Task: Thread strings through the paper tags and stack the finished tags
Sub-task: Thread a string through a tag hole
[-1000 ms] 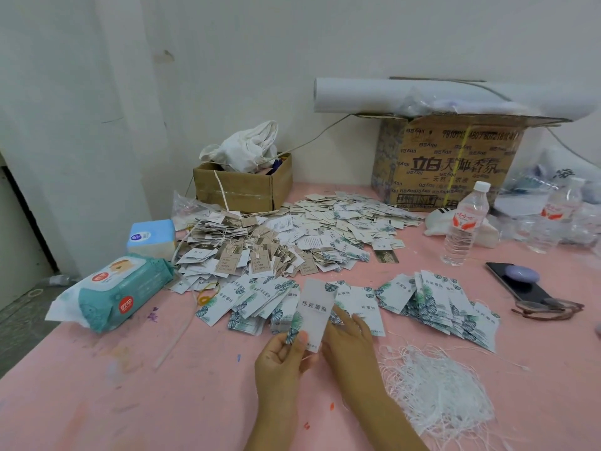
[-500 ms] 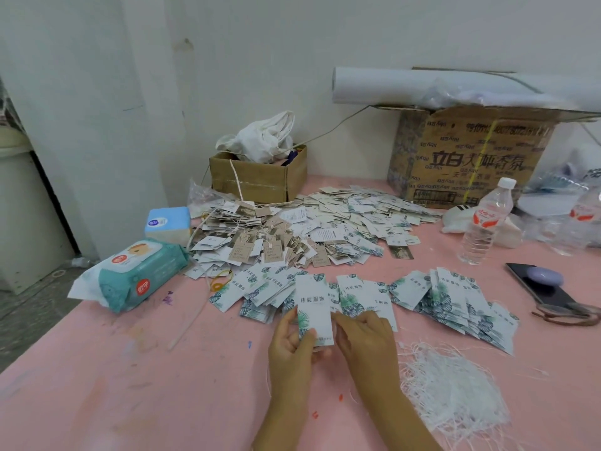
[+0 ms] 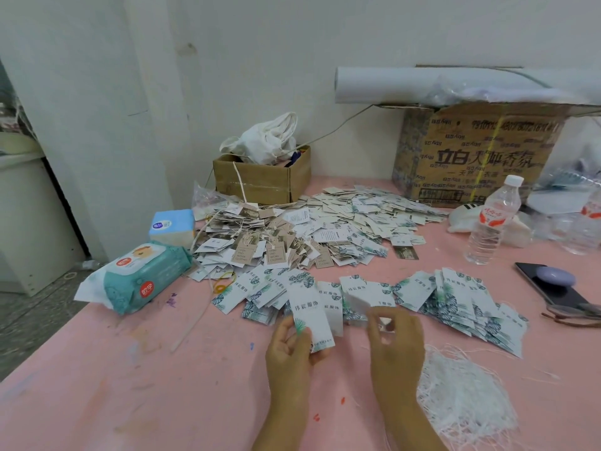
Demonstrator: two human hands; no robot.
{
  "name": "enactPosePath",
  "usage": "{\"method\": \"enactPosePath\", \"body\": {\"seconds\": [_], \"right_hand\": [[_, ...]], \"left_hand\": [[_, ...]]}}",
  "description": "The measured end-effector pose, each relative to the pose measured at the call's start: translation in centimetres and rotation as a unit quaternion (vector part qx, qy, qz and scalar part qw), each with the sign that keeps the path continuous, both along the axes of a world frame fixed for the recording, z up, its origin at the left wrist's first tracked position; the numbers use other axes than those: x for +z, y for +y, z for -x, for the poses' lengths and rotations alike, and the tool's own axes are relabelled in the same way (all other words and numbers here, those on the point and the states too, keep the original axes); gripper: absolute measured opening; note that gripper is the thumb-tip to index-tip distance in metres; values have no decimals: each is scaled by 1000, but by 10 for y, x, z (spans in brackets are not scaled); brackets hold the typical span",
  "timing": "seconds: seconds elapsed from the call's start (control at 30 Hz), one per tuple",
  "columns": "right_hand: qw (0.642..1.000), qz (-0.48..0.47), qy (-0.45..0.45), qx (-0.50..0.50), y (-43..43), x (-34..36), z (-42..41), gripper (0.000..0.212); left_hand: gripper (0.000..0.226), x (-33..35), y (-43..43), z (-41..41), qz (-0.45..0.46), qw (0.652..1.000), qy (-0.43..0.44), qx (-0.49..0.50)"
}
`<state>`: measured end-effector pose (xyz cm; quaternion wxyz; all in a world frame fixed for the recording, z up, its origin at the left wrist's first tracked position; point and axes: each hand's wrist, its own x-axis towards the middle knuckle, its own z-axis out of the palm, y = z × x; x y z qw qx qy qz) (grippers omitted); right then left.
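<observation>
Two hands work left of the string heap [image 3: 465, 395]: the left hand [image 3: 289, 349] pinches a tag [image 3: 309, 317] upright; the right hand [image 3: 395, 343] is curled, and I cannot tell what it holds.

Right grip [image 3: 395, 343] was a smear at the fingertips; whether anything was pinched there, impossible to tell. Left grip [image 3: 287, 353] covered the bottom corner of the paper tag [image 3: 309, 315], its lowest line of print too small to read. Both forearms [image 3: 283, 424] were cut off by the bottom edge, the string pile [image 3: 468, 395] too. Large cardboard box [image 3: 478, 157], paper roll [image 3: 390, 84] and second bottle [image 3: 590, 222] were clipped at the right edge.
</observation>
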<state>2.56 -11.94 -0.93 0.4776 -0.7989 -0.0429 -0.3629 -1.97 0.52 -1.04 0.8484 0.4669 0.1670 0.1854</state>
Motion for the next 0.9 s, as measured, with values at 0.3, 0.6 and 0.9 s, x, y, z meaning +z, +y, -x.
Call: {"method": "enactPosePath", "body": {"seconds": [0.3,0.6,0.9], "right_hand": [[947,238,-205,70,9,2,8,23],[935,252,-203,143,3,0,4,26],[929,227,-151,252,9,3,7,21]], "left_hand": [[35,7,-8,2,-62,994,1,-90],[48,15,-11,2,89,988,-39,-120],[42,7,-3,10,134,980,-15,-149]]}}
